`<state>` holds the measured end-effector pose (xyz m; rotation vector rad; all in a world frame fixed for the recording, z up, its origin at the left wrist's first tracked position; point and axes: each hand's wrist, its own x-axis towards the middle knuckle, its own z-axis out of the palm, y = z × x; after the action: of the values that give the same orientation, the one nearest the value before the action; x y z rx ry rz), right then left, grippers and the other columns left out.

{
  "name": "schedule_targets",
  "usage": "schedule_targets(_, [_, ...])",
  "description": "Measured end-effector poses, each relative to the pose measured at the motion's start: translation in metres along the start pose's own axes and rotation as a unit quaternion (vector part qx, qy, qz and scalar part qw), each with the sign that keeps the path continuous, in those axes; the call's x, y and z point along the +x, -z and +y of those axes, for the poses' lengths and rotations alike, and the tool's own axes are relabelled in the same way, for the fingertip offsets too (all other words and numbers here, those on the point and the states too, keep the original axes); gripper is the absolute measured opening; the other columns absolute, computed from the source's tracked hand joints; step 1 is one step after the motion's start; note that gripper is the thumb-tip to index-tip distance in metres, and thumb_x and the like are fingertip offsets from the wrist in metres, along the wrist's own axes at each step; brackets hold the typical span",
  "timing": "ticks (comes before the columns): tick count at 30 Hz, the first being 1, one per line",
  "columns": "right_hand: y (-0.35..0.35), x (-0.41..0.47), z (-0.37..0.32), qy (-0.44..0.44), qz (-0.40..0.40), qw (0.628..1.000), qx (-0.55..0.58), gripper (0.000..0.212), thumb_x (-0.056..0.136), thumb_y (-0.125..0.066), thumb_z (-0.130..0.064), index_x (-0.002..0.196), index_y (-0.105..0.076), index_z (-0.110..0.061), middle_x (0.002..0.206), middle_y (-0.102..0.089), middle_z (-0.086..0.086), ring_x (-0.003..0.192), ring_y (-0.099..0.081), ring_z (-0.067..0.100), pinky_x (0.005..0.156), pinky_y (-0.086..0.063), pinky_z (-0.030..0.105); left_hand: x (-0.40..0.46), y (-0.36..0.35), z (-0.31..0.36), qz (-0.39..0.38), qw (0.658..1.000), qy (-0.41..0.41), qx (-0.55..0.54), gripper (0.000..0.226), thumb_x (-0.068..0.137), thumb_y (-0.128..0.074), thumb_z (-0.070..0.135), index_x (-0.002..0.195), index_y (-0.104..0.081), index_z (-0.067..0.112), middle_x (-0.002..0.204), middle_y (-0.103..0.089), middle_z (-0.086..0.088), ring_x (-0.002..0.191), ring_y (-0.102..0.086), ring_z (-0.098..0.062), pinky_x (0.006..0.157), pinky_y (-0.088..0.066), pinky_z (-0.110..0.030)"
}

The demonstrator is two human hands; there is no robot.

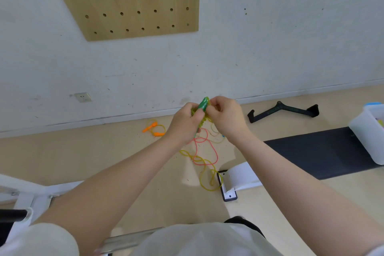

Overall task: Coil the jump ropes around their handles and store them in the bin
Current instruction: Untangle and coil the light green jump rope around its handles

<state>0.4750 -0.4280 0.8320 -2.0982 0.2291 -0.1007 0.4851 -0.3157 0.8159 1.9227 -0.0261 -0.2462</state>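
A: Where's the rope right now?

B: The person's left hand (pixel 184 125) grips the green plastic jump-rope handles (pixel 202 105), held up in front of the chest. The right hand (pixel 225 115) pinches the thin yellow-green cord (pixel 207 174) close beside them, fingers curled. The loose length hangs to the pale wooden floor (pixel 104 151), crossing a pink cord (pixel 204 147) there.

A: So the winding is under way. How to do it well?

B: I'd keep both handles pressed together, lay each turn snug beside the one before, and keep light tension. The tail looks tangled with the pink one, so lift and shake it free sooner than tugging.

A: And then?

B: Tuck the end under a turn, then carry it to the translucent white plastic bin (pixel 367 137) at the right edge. An orange-handled rope (pixel 154 130) lies near the wall, not yet coiled.

A: Any writing?

B: The black angled bar attachment (pixel 283 110) seems to carry greenish lettering, too blurred to read. Nothing else shows a label
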Motion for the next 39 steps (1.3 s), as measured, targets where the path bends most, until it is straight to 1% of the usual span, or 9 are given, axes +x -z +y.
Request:
schedule_targets(5, [-0.006,0.001,-0.002,0.007,0.040,0.999,0.016,0.020,0.085,-0.056,-0.011,0.068,-0.051,-0.003,0.060,-0.045,0.002,0.055,-0.036,0.014,0.049,-0.027,0.024,0.009,0.000,0.002,0.023,0.999,0.002,0.022,0.019,0.094,-0.048,0.032,0.101,-0.056,0.016,0.080,-0.056,0.003,0.067,-0.057,-0.018,0.064,-0.047,-0.032])
schedule_targets(9, [-0.011,0.006,-0.003,-0.003,0.059,0.997,0.054,0.014,0.084,-0.058,-0.011,0.073,-0.049,-0.010,0.064,-0.048,-0.001,0.057,-0.039,0.012,0.053,-0.032,0.023,0.010,-0.001,0.001,0.031,0.999,-0.014,0.011,0.018,0.095,-0.045,0.025,0.107,-0.054,0.014,0.087,-0.055,0.000,0.067,-0.052,-0.011,0.051,-0.042,-0.010])
schedule_targets(12, [-0.013,0.008,0.000,-0.036,0.070,0.993,0.092,0.010,0.079,-0.060,-0.006,0.081,-0.052,-0.013,0.065,-0.050,-0.004,0.062,-0.046,0.014,0.058,-0.038,0.024,0.011,-0.004,-0.006,0.043,0.997,-0.037,0.046,0.019,0.093,-0.048,0.024,0.109,-0.055,0.016,0.101,-0.056,-0.002,0.086,-0.056,-0.018,0.074,-0.047,-0.026])
schedule_targets(15, [-0.014,0.007,-0.002,-0.047,0.066,0.990,0.118,0.012,0.080,-0.060,-0.006,0.089,-0.058,-0.013,0.069,-0.056,-0.003,0.068,-0.054,0.015,0.061,-0.043,0.024,0.011,-0.005,-0.008,0.062,0.994,-0.048,0.071,0.023,0.093,-0.048,0.021,0.112,-0.054,0.012,0.108,-0.054,-0.002,0.092,-0.050,-0.014,0.073,-0.034,-0.023])
schedule_targets(21, [-0.014,0.011,-0.003,-0.113,0.045,0.977,0.174,0.021,0.079,-0.059,-0.007,0.060,-0.058,-0.012,0.063,-0.056,0.005,0.066,-0.052,0.020,0.070,-0.050,0.036,0.014,-0.003,-0.008,0.065,0.992,-0.059,0.092,0.024,0.094,-0.048,0.024,0.114,-0.053,0.012,0.110,-0.052,-0.001,0.093,-0.047,-0.012,0.075,-0.033,-0.023])
schedule_targets(26, [-0.008,0.009,-0.005,-0.116,-0.026,0.963,0.243,0.021,0.092,-0.054,-0.011,0.072,-0.060,-0.013,0.072,-0.055,-0.001,0.069,-0.050,0.008,0.063,-0.038,0.017,0.020,0.006,-0.007,0.030,0.995,-0.068,0.072,0.023,0.092,-0.049,0.026,0.110,-0.055,0.015,0.100,-0.056,-0.002,0.090,-0.056,-0.021,0.086,-0.050,-0.043])
schedule_targets(31, [-0.005,0.008,-0.004,-0.110,-0.058,0.959,0.253,0.013,0.094,-0.051,-0.015,0.089,-0.062,-0.010,0.090,-0.058,0.003,0.087,-0.053,0.010,0.073,-0.039,0.021,0.019,0.010,-0.005,0.012,0.993,-0.087,0.078,0.025,0.092,-0.049,0.024,0.115,-0.052,0.015,0.099,-0.054,-0.001,0.087,-0.051,-0.016,0.075,-0.039,-0.027])
schedule_targets(36, [-0.001,0.008,-0.008,-0.076,-0.001,0.979,0.189,0.010,0.089,-0.055,-0.013,0.087,-0.063,-0.008,0.075,-0.057,0.000,0.067,-0.049,0.008,0.055,-0.038,0.012,0.015,0.005,0.001,0.056,0.982,-0.126,0.131,0.033,0.093,-0.049,0.019,0.125,-0.046,0.009,0.117,-0.046,-0.002,0.097,-0.045,-0.011,0.077,-0.032,-0.019])
schedule_targets(39, [0.000,0.007,-0.012,-0.053,0.024,0.987,0.152,0.009,0.085,-0.058,-0.010,0.084,-0.066,-0.006,0.080,-0.066,0.007,0.076,-0.059,0.017,0.070,-0.047,0.023,0.014,0.001,0.002,0.064,0.980,-0.137,0.130,0.034,0.094,-0.047,0.017,0.126,-0.046,0.007,0.119,-0.046,-0.007,0.097,-0.044,-0.012,0.074,-0.030,-0.017])
